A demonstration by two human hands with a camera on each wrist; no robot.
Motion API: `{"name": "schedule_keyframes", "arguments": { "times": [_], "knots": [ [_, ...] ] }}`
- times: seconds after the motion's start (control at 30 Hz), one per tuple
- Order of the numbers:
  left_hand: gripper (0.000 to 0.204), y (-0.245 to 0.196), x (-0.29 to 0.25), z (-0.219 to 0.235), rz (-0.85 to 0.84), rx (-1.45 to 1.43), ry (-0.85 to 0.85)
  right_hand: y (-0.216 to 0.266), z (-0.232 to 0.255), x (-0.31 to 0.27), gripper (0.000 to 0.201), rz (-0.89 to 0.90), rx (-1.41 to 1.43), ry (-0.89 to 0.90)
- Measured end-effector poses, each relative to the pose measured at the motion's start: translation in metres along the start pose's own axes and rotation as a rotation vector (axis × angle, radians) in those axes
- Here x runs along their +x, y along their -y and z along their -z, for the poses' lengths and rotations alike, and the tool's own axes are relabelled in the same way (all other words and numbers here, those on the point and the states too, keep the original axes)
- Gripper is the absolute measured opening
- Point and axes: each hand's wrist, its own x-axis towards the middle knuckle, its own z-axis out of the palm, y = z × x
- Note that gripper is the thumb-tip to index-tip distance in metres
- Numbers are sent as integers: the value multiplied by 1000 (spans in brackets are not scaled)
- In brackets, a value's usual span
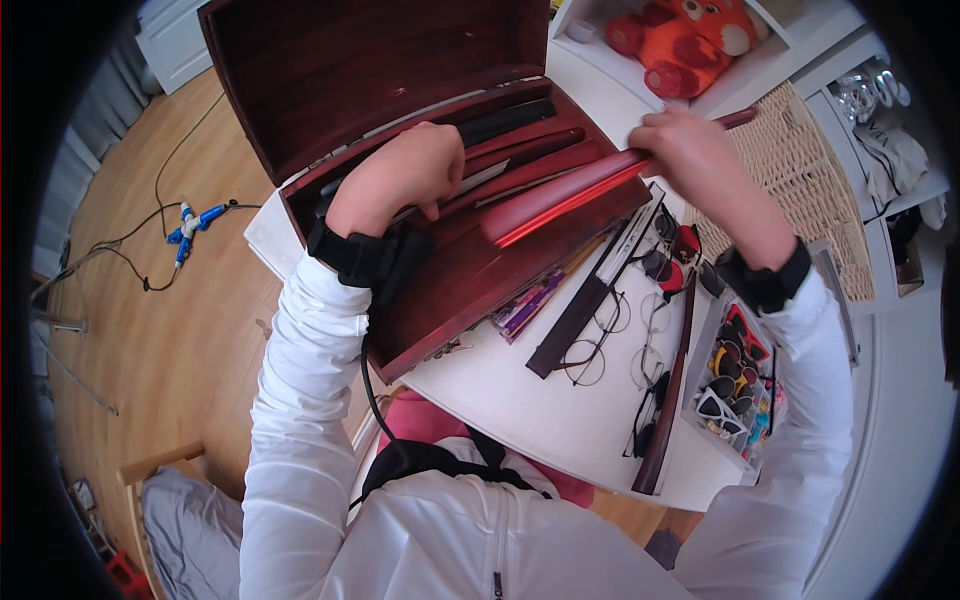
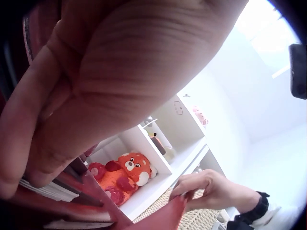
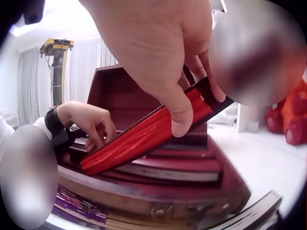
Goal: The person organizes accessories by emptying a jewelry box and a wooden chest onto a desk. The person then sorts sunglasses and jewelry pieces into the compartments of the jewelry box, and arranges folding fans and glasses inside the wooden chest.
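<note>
My right hand (image 1: 690,150) grips a large folded folding fan (image 1: 575,190), fingers and thumb wrapped near its narrow end. Its bright red pleats (image 3: 139,143) show along the edge between dark red guards. The fan slants over the open dark red wooden box (image 1: 430,310). Inside the box, my left hand (image 1: 410,170) reaches down with bent fingers among several folded fans. In the left wrist view its fingertips are beside the white pleated edge of a fan (image 2: 50,191); I cannot tell whether they pinch it. Another fan (image 3: 168,172) with pale pleats lies in the box.
The raised lid (image 1: 370,70) stands at the back. Right of the box lie a black-and-white folded fan (image 1: 570,330), eyeglasses (image 1: 583,362) and a long dark fan (image 1: 665,415). Beyond are a tray of sunglasses (image 1: 735,455), a woven mat (image 1: 790,170) and a plush toy (image 1: 690,50).
</note>
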Motion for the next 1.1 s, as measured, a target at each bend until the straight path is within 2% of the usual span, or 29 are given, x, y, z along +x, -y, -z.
{"name": "schedule_keyframes", "arguments": {
  "times": [0.13, 0.27, 0.3, 0.33, 0.37, 0.43, 0.5, 0.57, 0.6, 0.63, 0.67, 0.7, 0.73, 0.8, 0.83, 0.87, 0.97, 1.1],
  "knots": [
    [10, -2, 0, -1, -2, 38, -43, 32, -46, 16, 28, -10, 285, 35],
    [12, -9, -2, -4, -78, 208, -123, 66, -70, 37, 27, 90, 461, -19],
    [15, -6, -1, -6, -187, 239, -149, 73, -76, 43, 29, 129, 466, -104],
    [19, -5, 0, -9, -299, 266, -170, 81, -77, 47, 31, 69, 517, -115],
    [19, -8, 0, -10, -327, 267, -145, 85, -80, 51, 33, 32, 539, -68],
    [29, -17, -1, -10, -130, 310, 39, 89, -82, 50, 36, 30, 521, -22],
    [29, -13, 3, -15, -161, 331, 48, 86, -66, 47, 38, 64, 431, -6],
    [28, -8, 3, -18, -242, 383, -31, 70, -53, 36, 39, -60, 350, -68],
    [28, -8, 3, -18, -241, 379, -17, 50, -53, 30, 37, -84, 342, -138],
    [28, -12, 2, -18, -247, 375, -9, 32, -39, 19, 33, -235, 482, -49],
    [28, -18, 1, -17, -162, 349, 23, 14, -14, 6, 31, -362, 523, 139],
    [28, -24, -1, -16, -75, 321, 53, -2, -12, -12, 33, -418, 463, 221],
    [27, -31, -2, -15, -4, 284, 94, -5, -3, -30, 34, -562, 625, 400],
    [27, -30, 0, -16, -15, 293, 91, 5, -12, -63, 33, -819, 995, 651],
    [27, -29, 0, -16, -20, 310, 90, 16, -34, -79, 32, -845, 1161, 672],
    [27, -28, 0, -15, -10, 274, 85, 32, -45, -89, 32, -892, 1207, 637],
    [27, -26, 2, -15, -33, 291, 94, 56, -68, -89, 39, -1033, 1299, 509],
    [25, -24, 0, -16, -76, 259, 50, 56, -80, -73, 45, -1133, 1333, 477]
  ]
}}
